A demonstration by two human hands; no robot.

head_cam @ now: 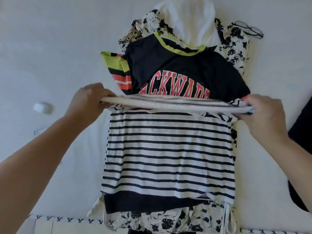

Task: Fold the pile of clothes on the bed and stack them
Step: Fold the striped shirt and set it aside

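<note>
The bed (50, 48), covered in white, spreads away on all sides of both hands and carries the whole pile. Beyond the hands lies the unfolded heap: a navy sweatshirt (185, 71) with red lettering and a lime collar, a white hooded garment (187, 19) farther off, and a black-and-white floral fabric (234, 46) poking out around them and again near the bed's close edge. Between the hands, and hanging down toward the person, is the striped shirt (168, 149), its top edge lifted and stretched flat.

The left hand (87, 100) pinches the shirt's left end, fingers curled over the fold; the right hand (265, 112) pinches the right end the same way. The shirt looks like thin, light jersey: soft, limp, likely to sag in the middle and slide on the smooth cover, so it is best held at both outer corners of the folded edge, kept taut, then laid down evenly.

Beyond the right hand, a pair of glasses (248, 29) rests on the floral cloth. Left of the left hand sits a small white round object (42, 107).
</note>
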